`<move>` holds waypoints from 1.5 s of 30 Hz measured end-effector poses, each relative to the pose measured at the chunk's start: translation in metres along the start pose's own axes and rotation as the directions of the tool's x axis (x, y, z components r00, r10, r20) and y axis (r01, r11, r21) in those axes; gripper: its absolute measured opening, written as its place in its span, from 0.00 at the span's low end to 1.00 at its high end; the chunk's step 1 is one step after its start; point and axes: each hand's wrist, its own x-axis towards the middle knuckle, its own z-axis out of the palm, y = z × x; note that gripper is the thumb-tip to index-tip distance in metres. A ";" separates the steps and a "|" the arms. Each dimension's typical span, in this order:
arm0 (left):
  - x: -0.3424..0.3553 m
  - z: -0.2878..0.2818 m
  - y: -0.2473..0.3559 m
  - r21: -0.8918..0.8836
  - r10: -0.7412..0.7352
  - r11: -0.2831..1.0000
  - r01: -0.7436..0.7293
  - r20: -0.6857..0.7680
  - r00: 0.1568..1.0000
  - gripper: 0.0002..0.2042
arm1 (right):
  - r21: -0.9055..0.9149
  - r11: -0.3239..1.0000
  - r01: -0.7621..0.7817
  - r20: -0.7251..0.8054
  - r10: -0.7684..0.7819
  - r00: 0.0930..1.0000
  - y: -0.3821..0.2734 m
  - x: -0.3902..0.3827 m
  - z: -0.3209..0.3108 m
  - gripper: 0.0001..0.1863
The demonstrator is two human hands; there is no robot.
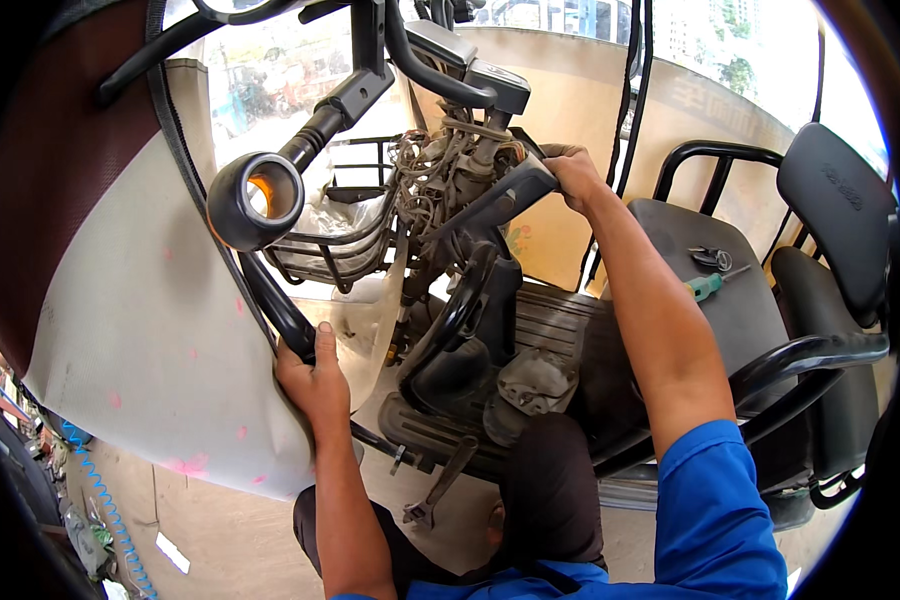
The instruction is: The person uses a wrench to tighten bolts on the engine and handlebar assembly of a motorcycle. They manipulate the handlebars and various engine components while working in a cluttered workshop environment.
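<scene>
My left hand point(315, 385) is wrapped round a curved black tube point(278, 308) of the vehicle's frame, thumb up, beside the pale fabric cover point(155, 330). Farther off, my right hand point(573, 180) grips the upper right end of a dark, dusty plastic panel point(510, 198); some of its fingers are hidden behind it. The panel sits tilted in front of the steering column. Behind and above it a tangle of dusty wires point(452, 170) lies exposed under the handlebar point(425, 75).
A black wire basket point(330, 250) sits behind the column. A round black mirror-like part point(255, 200) juts out at left. Keys point(710, 258) and a green-handled screwdriver point(710, 284) lie on the grey seat point(660, 225). A dusty metal part point(537, 382) rests on the footboard point(550, 320).
</scene>
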 end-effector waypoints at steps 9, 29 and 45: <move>0.001 0.003 -0.004 0.000 0.054 0.999 -0.054 -0.036 0.998 0.10 | -0.058 0.998 0.039 -0.059 -0.042 0.997 -0.014 0.007 0.010 0.14; 0.004 0.003 -0.004 -0.068 0.051 0.996 -0.052 -0.017 0.999 0.10 | -0.078 0.994 0.078 -0.092 -0.085 0.992 -0.033 0.001 0.019 0.13; 0.005 0.002 -0.003 -0.073 0.043 0.996 -0.043 -0.009 0.999 0.11 | 0.041 0.999 0.009 0.044 -0.011 0.999 0.007 -0.006 -0.015 0.17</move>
